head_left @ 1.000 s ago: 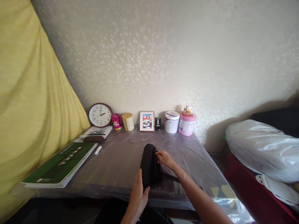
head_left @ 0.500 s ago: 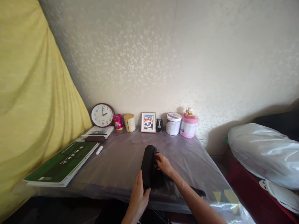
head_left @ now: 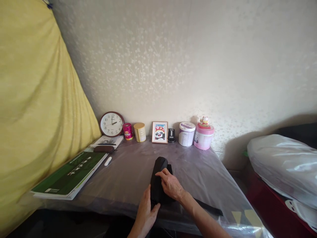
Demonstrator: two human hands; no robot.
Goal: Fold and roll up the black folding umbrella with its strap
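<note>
A black fabric roll lies near the front edge of the table, pointing away from me. My left hand is closed around its near end, with the fingers along the left side and the thumb at the bottom right. Across its right side and top, my right hand grips the fabric, its index finger reaching over the roll. A dark flap shows just beyond the right knuckles. From under my right forearm a flat black strap runs out to the right. The right fingertips are partly hidden.
Plastic sheeting covers the table. Along the wall stand a clock, a pink can, a yellow can, a picture frame and two tubs. A green book and a white stick-like object lie left.
My right hand has moved from the roll's right side up onto its top, index finger now across it. My left hand keeps its hold. The view has shifted slightly.
</note>
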